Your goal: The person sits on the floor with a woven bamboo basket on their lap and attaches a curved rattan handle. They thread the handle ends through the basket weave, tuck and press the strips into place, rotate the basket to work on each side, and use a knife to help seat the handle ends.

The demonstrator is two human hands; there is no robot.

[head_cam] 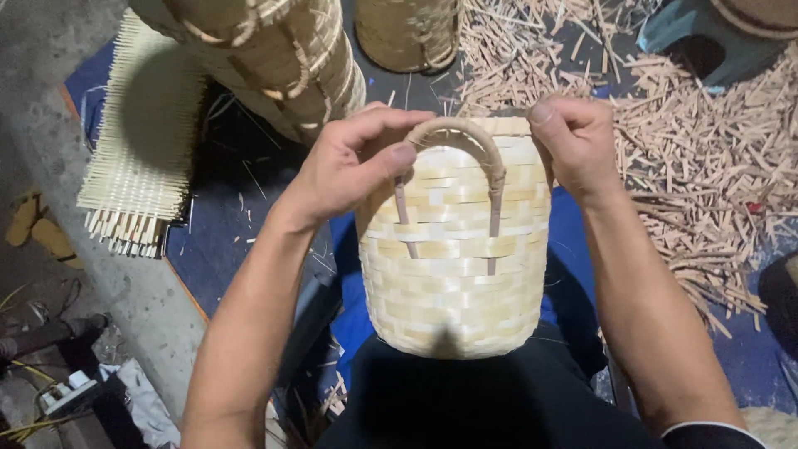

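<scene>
Left hand (pixel 349 166) and right hand (pixel 575 143) grip the woven basket (pixel 453 266).

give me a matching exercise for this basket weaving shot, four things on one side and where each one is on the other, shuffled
Things:
1. woven basket
2. flat woven mat
3. pile of cut strips
4. left hand

Places:
A. scattered on the floor at right
B. on the basket's rim, thumb by the handle
C. on the person's lap
D. on the floor at far left

Pairs: 1-C, 2-D, 3-A, 4-B

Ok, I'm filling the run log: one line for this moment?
left hand: grips handle loop | right hand: holds rim of woven basket | basket: on lap | floor: bamboo offcuts
</scene>
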